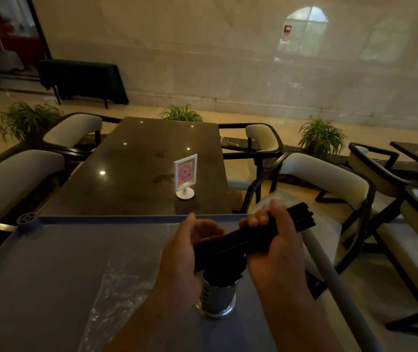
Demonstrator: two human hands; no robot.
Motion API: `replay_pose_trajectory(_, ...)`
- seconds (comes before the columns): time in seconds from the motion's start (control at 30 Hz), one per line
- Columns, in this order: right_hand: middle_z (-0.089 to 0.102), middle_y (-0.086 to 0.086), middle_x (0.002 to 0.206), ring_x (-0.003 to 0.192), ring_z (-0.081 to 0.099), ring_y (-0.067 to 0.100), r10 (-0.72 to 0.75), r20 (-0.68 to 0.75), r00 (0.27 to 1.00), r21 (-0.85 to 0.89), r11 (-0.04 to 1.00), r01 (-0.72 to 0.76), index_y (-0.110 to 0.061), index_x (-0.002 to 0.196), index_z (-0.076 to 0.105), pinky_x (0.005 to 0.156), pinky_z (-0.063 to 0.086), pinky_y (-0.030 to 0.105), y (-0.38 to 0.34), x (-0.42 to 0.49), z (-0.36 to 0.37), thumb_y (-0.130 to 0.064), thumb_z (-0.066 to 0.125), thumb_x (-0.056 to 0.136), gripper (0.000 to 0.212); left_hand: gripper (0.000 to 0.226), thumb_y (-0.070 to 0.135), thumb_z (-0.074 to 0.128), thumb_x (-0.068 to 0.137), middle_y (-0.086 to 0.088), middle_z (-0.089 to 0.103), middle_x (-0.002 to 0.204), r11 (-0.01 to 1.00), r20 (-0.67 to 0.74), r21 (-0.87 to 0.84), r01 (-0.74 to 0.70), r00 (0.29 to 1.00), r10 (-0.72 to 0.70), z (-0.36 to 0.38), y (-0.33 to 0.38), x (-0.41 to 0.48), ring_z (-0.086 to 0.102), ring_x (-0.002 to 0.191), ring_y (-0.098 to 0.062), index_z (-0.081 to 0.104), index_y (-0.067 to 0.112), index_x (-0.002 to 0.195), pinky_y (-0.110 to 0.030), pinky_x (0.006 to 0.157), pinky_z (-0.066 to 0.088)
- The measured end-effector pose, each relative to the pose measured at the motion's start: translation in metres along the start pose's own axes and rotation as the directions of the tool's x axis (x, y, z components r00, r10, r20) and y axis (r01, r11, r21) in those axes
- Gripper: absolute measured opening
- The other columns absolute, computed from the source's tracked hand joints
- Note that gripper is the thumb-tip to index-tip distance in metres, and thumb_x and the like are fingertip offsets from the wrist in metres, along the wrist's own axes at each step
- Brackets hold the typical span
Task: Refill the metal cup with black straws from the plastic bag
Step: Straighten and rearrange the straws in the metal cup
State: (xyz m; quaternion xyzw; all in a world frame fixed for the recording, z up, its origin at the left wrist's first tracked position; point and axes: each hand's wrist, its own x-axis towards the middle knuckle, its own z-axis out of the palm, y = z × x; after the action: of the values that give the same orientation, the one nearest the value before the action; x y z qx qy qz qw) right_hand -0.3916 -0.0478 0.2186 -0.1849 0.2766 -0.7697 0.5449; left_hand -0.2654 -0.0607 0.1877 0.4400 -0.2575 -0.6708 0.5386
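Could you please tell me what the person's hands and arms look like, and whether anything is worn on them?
Both the left hand and the right hand are bare: no gloves, rings, watch or bracelets show. The forearms are bare too, with no sleeve visible down to the frame's bottom edge.

Crowded above the cup, open tray to the left

Both hands, the left grip (190,246) and right grip (276,240), hold a bundle of black straws (248,237) directly over the metal cup (217,293), blocking its mouth from above. The plastic bag (116,283) lies flat just left of the cup. Farther left the blue tray (50,250) is bare; its raised rim bounds the far edge, and a sign stand (185,175) rises on the desk (131,161) beyond.
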Motion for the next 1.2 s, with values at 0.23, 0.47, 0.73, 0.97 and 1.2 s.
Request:
replay_pose_trajectory(0.23,0.060,0.002,0.066,0.062,0.062,0.015,-0.062,0.015,0.998,-0.226,0.972,0.064,-0.013,0.090,0.058,0.072,0.053,0.037,0.009,-0.002,-0.004,-0.024,0.067,0.077,0.019,0.032,0.030,0.056,0.098,-0.007,0.065,0.052,0.978,0.005,0.196,0.072,0.997,-0.075,-0.002,-0.030,-0.007,0.060,0.037,-0.016,0.065,0.002,0.084,-0.018,0.031,0.039)
replay_pose_trajectory(0.47,0.054,-0.002,0.060,0.054,0.056,0.010,-0.012,-0.047,0.999,-0.065,0.998,0.009,-0.016,0.082,0.057,0.065,0.056,0.030,0.006,0.010,-0.021,-0.022,0.064,0.085,0.010,0.035,0.031,0.061,0.095,0.003,0.059,0.044,0.857,0.005,0.491,-0.154,0.985,0.175,-0.009,-0.023,0.014,0.058,0.036,-0.004,0.063,0.016,0.064,-0.016,0.033,0.040)
replay_pose_trajectory(0.73,0.051,-0.006,0.057,0.048,0.051,0.008,0.098,-0.303,0.948,0.198,0.979,-0.038,-0.017,0.081,0.055,0.067,0.049,0.028,-0.004,0.032,-0.049,-0.022,0.059,0.092,0.013,0.028,0.031,0.060,0.096,0.008,0.063,0.051,0.687,0.182,0.626,-0.370,0.926,0.332,-0.033,-0.023,0.029,0.055,0.041,0.003,0.070,0.016,0.075,-0.011,0.041,0.040)
replay_pose_trajectory(0.97,0.050,-0.002,0.062,0.055,0.051,0.010,-0.080,-0.271,0.959,-0.039,0.997,0.072,-0.016,0.084,0.052,0.072,0.048,0.032,-0.009,0.049,-0.061,-0.013,0.054,0.096,0.013,0.004,0.024,0.063,0.094,0.004,0.068,0.090,0.762,-0.046,0.574,-0.302,0.916,0.398,-0.055,-0.045,0.043,0.065,0.084,-0.012,0.063,0.027,0.095,-0.024,0.067,0.049)
replay_pose_trajectory(1.2,0.050,0.002,0.065,0.059,0.053,0.013,-0.149,-0.195,0.969,-0.235,0.967,0.101,-0.013,0.085,0.055,0.071,0.051,0.035,0.004,0.048,-0.059,-0.013,0.054,0.096,0.011,0.025,0.040,0.061,0.093,0.013,0.067,0.119,0.826,0.161,0.561,-0.050,0.986,-0.050,-0.064,-0.083,0.058,0.064,0.107,-0.001,0.059,0.037,0.118,-0.020,0.085,0.050)
